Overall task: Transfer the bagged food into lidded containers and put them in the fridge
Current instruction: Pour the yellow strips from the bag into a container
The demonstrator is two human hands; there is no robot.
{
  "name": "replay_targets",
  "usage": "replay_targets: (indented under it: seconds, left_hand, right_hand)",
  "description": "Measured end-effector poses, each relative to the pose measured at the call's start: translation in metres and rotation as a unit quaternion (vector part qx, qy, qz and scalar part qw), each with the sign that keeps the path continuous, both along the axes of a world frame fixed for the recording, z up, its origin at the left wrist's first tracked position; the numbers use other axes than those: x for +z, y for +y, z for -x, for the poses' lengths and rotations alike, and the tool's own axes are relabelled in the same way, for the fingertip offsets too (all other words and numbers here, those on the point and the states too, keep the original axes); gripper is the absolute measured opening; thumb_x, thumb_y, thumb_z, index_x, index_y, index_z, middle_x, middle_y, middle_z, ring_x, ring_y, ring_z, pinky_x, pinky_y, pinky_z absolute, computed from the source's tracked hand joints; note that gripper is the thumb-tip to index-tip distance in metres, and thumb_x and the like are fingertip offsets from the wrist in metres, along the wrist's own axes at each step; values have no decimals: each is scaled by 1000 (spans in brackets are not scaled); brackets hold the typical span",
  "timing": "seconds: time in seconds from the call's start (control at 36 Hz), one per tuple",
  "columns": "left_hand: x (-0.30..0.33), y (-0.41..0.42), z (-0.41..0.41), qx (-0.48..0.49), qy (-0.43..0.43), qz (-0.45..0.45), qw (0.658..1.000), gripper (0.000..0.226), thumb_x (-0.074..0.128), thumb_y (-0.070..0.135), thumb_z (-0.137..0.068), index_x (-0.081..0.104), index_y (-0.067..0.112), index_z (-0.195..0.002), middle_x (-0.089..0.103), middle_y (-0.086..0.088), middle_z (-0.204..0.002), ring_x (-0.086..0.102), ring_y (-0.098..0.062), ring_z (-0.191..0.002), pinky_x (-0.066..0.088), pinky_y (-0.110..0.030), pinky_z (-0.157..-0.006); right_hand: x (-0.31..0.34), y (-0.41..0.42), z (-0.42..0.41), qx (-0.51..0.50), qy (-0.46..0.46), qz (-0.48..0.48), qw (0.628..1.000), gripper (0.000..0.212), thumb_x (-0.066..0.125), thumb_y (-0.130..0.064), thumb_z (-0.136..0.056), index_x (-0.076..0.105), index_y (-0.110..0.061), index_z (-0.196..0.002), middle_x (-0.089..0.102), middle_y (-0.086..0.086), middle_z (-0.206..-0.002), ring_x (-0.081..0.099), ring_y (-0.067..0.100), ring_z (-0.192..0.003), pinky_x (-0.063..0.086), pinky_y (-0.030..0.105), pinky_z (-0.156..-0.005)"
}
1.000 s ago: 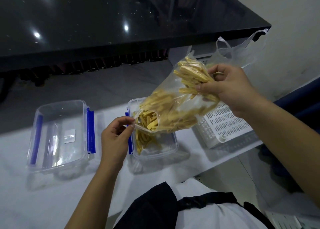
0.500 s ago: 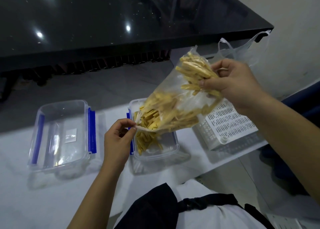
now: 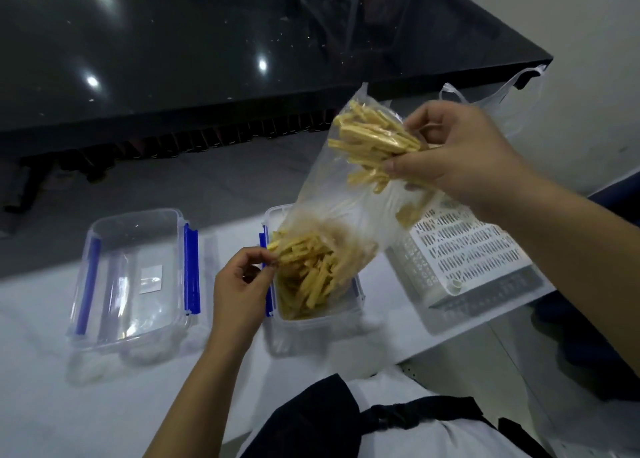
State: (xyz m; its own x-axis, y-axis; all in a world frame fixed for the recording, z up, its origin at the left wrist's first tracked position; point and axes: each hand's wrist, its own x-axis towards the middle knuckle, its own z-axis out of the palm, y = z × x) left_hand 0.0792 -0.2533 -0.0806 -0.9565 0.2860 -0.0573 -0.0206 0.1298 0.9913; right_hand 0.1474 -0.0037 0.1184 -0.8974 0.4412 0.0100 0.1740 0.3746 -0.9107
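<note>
Right hand (image 3: 460, 156) grips clear bag (image 3: 332, 194) high, far-right; left hand (image 3: 239, 284) pinches its mouth over container (image 3: 346, 313), yellow sticks (image 3: 308, 270) spilling in.

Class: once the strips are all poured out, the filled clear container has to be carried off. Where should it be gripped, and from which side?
Grip the filled container by its two long sides, hands coming from left and right just under the rim. It stands upright and lidless on the white counter, so a level two-sided hold should avoid spilling. The blue latch on the left side hangs loose; grip the wall rather than it.
</note>
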Motion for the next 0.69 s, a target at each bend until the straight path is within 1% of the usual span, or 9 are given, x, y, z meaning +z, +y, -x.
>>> replay_targets:
  seconds: [0.14,0.19,0.28,0.36,0.42,0.47,0.53,0.61,0.69]
  left_hand:
    - [4,-1,1,5,0,2,1000,29,67,11,-94,70,38,-84,72,17,-89,68,1,-82,51,-6,-61]
    - [5,-2,2,7,5,6,1000,30,67,12,-94,70,41,-85,72,18,-89,67,1,-84,50,-6,-61]
    - [4,-3,1,16,-1,18,1000,25,67,15,-95,69,37,-85,70,23,-88,66,4,-83,49,-4,-59]
    - [4,-4,0,25,-14,23,999,17,66,18,-97,68,34,-91,68,28,-89,64,8,-87,48,-3,-58]
    - [7,-5,2,32,-14,19,999,21,64,15,-97,66,36,-94,66,33,-91,62,12,-87,47,-2,-58]
    - [11,-5,6,38,-15,15,999,26,64,12,-96,65,38,-97,65,36,-92,60,16,-88,47,-2,-58]
    - [17,-5,11,45,-18,9,999,29,63,12,-96,65,40,-100,67,31,-97,60,16,-90,49,-7,-60]
    - [27,-2,19,41,-28,-16,999,31,61,11,-97,65,40,-108,68,21,-111,63,6,-98,49,-14,-70]
    - [42,1,26,-10,-22,-52,998,39,63,12,-97,62,44,-119,67,23,-119,62,9,-105,50,-10,-75]
  right_hand:
    - [-7,-15,7,32,-31,-37,998,31,84,-2,-73,62,-9,-93,70,6,-90,70,15,-69,60,33,-60]
    - [-9,-15,10,24,-29,-24,999,32,84,-2,-73,61,-7,-95,71,9,-91,70,19,-73,61,36,-63]
    - [-12,-13,14,24,-29,-8,999,33,85,-4,-73,60,-8,-95,71,15,-96,72,28,-79,63,43,-65]
    - [-17,-15,15,32,-30,2,999,34,85,-4,-73,60,-9,-95,71,10,-92,72,21,-73,62,40,-63]
    - [-20,-17,16,34,-31,4,999,34,85,-5,-72,61,-10,-95,71,9,-92,71,18,-71,62,38,-62]
    - [-22,-17,19,32,-33,4,999,33,86,-6,-73,61,-14,-92,70,11,-96,71,22,-74,62,39,-62]
    - [-26,-19,22,25,-32,10,999,32,86,-7,-73,60,-17,-90,69,14,-101,71,28,-80,63,41,-63]
    - [-34,-26,25,19,-37,-1,999,31,85,-7,-74,60,-16,-90,68,13,-102,71,33,-83,63,47,-63]
    - [-51,-36,25,44,-70,-30,996,30,85,-7,-74,62,-13,-93,68,5,-99,70,31,-84,61,49,-71]
